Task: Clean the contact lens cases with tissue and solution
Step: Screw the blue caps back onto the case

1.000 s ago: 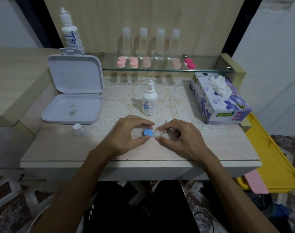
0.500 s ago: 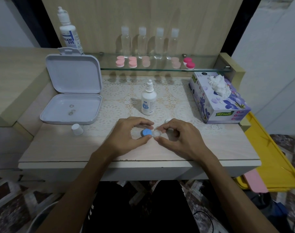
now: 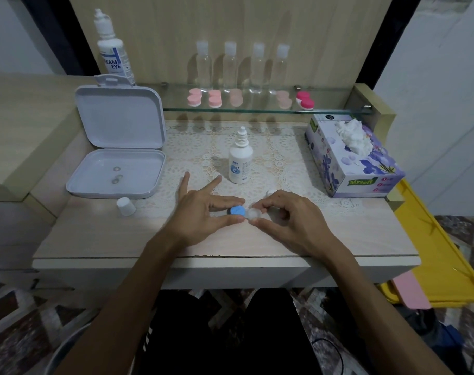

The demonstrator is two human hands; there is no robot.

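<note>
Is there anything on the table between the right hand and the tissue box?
Nothing visible. Only bare table and lace mat lie between the right hand, which pinches the lens case, and the tissue box.

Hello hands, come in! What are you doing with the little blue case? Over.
Left hand pinches blue cap of lens case. Right hand pinches its white side. Solution bottle open, cap off. Nothing in the way.

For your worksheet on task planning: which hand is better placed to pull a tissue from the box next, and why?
Right. The tissue box stands on the right hand's side of the table, while the left hand pinches the blue cap of the lens case and would have to cross over.
</note>
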